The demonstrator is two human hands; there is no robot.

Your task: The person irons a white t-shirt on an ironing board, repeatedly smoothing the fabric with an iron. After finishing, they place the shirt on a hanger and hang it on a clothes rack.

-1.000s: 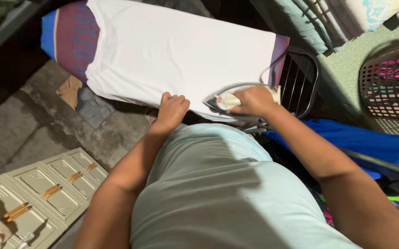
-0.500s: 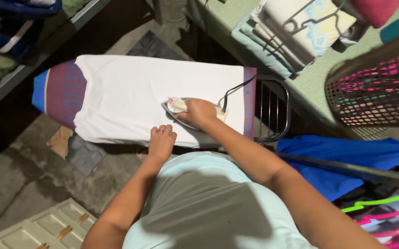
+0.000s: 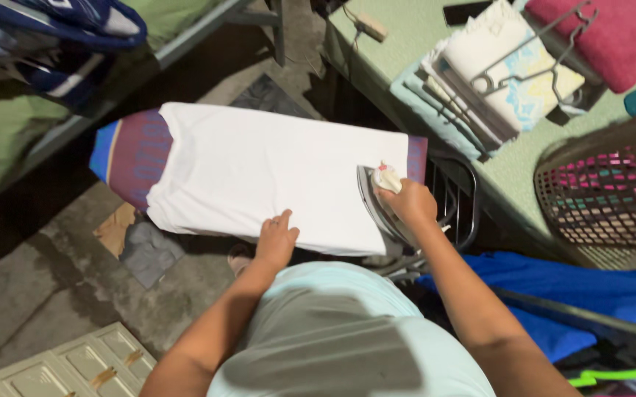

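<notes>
Head view looks down on a white garment [image 3: 266, 173] spread over the ironing board [image 3: 130, 151] — the left hand [image 3: 276, 239] presses flat on its near edge, fingers loosely together, while the right hand [image 3: 408, 202] grips the iron [image 3: 377, 198] at the garment's right end.

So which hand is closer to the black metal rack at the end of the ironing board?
Right. The right hand grips the iron right beside the black metal rack; the left hand presses the white shirt at the board's near edge, farther away.
</notes>
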